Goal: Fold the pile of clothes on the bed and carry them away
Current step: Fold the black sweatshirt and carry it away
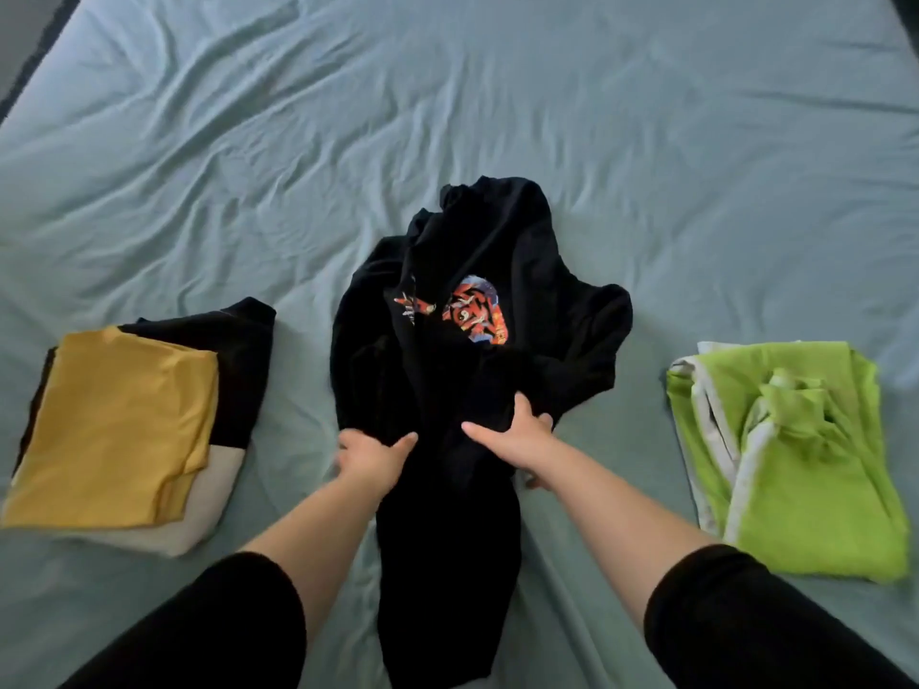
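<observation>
Both hands are on the black printed top [502, 241], which lies crumpled in the middle of the bed [497, 92], its near end trailing toward the person. The left hand [370, 460] has its fingers curled into the cloth at the left edge, thumb out on top. The right hand [517, 440] pinches a bunch of fabric just beside it, thumb and fingers closed on the cloth. The red-and-blue print [477, 310] faces up, half creased over.

To the left sits a folded stack [119, 420], mustard on top with black and pale layers beneath. To the right lies a lime-green garment [795, 464] with white trim, only roughly folded.

This looks like the start of folding garment number 3 or so: it is gripped but not yet laid flat. The next move likely calls for spreading it smooth, finding the sleeves and hem, which I cannot pick out in this bunching, then folding inward. Carrying away is not yet begun.
</observation>
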{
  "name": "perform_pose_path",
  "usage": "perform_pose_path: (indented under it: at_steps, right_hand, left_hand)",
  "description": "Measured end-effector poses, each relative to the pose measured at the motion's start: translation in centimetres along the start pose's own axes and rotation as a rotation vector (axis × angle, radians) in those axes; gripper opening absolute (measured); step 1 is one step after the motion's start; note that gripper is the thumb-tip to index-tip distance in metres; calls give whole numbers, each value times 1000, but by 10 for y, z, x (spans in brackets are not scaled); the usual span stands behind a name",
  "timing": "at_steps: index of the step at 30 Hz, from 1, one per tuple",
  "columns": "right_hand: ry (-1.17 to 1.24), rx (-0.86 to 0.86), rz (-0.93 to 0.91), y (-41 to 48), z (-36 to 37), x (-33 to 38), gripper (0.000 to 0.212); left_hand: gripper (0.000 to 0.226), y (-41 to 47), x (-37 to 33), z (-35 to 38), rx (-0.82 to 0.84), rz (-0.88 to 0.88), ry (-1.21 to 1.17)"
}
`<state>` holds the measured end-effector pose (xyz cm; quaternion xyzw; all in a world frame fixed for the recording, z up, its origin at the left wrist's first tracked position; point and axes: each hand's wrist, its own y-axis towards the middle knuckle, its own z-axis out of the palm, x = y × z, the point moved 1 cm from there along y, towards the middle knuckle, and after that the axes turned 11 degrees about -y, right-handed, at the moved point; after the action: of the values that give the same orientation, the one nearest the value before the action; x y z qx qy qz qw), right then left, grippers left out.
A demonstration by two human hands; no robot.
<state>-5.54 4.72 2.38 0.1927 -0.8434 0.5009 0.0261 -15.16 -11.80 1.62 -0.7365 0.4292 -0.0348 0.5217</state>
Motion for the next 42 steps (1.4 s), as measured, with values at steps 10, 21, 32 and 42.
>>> perform_pose_path:
  at_steps: [10,21,32,42]
  right_hand:
    - [523,-376,59,-35,39,-91,27]
    - [478,-228,314,-75,72,-204,27]
    - [233,-545,493,-75,90,-139,69]
    - [751,-292,302,-117,131,-200,18]
  left_hand:
    - [14,-26,81,6,63,241,-42]
    - [35,-32,156,-85,68,159,16]
    - [35,-54,209,-78,244,73,-176]
    - [11,-38,214,-163,56,199,-102]
